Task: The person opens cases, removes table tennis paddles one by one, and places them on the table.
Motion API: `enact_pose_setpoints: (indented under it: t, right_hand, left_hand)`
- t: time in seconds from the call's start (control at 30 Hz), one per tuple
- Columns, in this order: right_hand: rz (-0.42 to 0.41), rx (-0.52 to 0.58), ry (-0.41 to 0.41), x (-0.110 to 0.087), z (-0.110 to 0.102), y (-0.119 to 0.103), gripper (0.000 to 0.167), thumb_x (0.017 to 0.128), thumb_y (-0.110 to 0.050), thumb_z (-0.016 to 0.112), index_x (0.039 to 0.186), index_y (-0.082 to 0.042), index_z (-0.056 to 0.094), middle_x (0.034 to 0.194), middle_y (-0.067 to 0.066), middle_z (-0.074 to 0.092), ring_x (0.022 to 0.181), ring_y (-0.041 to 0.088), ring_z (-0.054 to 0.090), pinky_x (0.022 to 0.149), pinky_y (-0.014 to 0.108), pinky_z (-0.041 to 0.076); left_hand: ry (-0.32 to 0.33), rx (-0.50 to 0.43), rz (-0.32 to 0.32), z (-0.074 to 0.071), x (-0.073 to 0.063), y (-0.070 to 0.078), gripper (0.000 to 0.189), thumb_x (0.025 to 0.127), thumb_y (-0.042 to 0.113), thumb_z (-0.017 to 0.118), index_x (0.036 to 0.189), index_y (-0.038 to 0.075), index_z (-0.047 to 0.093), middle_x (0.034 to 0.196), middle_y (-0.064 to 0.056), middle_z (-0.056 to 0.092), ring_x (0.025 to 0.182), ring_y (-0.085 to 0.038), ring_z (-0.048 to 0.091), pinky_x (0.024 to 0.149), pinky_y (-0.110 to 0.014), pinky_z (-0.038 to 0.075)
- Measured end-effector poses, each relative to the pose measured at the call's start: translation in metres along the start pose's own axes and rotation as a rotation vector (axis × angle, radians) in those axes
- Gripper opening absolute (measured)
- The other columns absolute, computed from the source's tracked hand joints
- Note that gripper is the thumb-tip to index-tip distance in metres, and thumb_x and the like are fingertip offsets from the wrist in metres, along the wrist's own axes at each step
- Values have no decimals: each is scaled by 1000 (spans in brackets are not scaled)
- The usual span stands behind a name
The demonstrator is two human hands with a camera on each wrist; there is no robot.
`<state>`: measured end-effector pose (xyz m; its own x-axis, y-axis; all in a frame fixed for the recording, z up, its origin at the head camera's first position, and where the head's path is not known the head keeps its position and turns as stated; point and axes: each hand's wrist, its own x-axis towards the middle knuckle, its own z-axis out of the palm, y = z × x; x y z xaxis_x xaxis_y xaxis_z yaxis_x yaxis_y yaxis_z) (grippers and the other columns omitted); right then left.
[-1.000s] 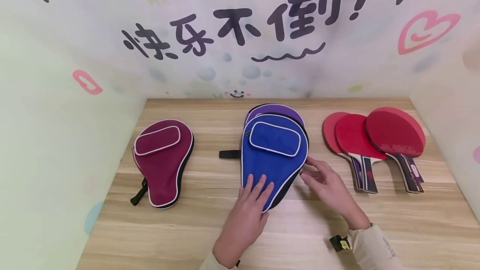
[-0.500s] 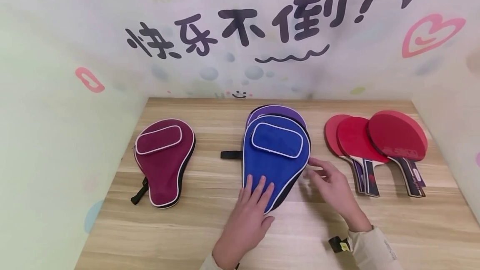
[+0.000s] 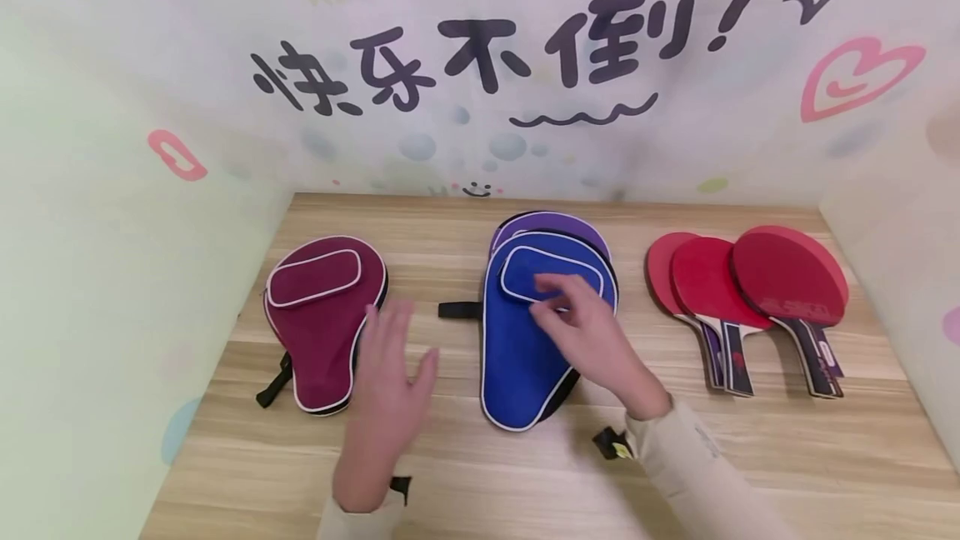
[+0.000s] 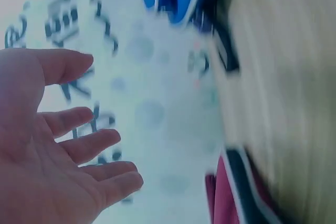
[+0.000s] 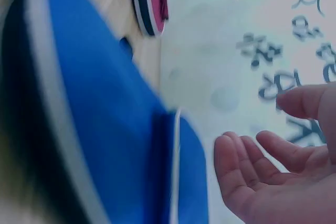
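My left hand (image 3: 386,402) is raised over the table beside the maroon paddle case (image 3: 322,332), overlapping its right edge in the head view. Its fingers are spread and hold nothing. My right hand (image 3: 588,340) hovers above the blue paddle case (image 3: 517,357), fingers loosely bent with a gap to the thumb. In the right wrist view that hand (image 5: 283,166) is apart from the blue case (image 5: 115,119). A purple paddle case (image 3: 558,223) lies mostly hidden under the blue one.
Several red table tennis paddles (image 3: 712,282) lie overlapped at the right, handles toward me. A black strap (image 3: 459,310) sticks out left of the blue case. Behind the wooden table (image 3: 442,473) stands a printed wall (image 3: 375,157); side walls close off left and right.
My left hand has lifted off the blue case and moved left toward the maroon one. The right hand has moved left from the blue case's right edge to above it.
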<state>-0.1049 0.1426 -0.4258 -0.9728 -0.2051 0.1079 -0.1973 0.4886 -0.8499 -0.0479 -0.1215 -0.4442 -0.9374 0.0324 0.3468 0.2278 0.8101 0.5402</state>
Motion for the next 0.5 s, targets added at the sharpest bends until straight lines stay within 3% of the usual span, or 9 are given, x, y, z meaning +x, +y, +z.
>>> enact_pose_setpoints:
  t: [0.1, 0.17, 0.37, 0.5]
  right_hand:
    - [22, 43, -96, 18, 23, -17, 50, 98, -24, 68, 143, -5, 53, 137, 14, 60, 111, 25, 70, 95, 43, 59]
    - [59, 88, -152, 29, 42, -24, 56, 98, -27, 68, 146, -6, 50, 139, 13, 58, 112, 24, 70, 95, 42, 58]
    - [158, 158, -301, 59, 100, -35, 75, 97, -41, 66, 158, -10, 34, 154, 14, 47, 123, 25, 65, 101, 41, 54]
    - [182, 181, -365, 78, 129, -37, 88, 96, -50, 64, 163, -12, 21, 164, 15, 34, 135, 31, 57, 109, 45, 50]
  left_hand:
    - [88, 2, -52, -14, 6, -19, 67, 92, 14, 70, 152, 1, 43, 158, -25, 42, 152, -52, 27, 121, -67, 25]
    - [110, 4, -108, -22, 9, -29, 68, 93, 14, 69, 153, 1, 41, 160, -26, 39, 152, -53, 25, 122, -68, 23]
    - [111, 11, -274, -44, 18, -53, 70, 94, 16, 68, 156, 3, 38, 163, -31, 29, 151, -59, 19, 119, -74, 22]
    - [72, 13, -366, -55, 26, -67, 78, 95, 22, 68, 159, 3, 28, 166, -31, 19, 151, -56, 19, 117, -74, 24]
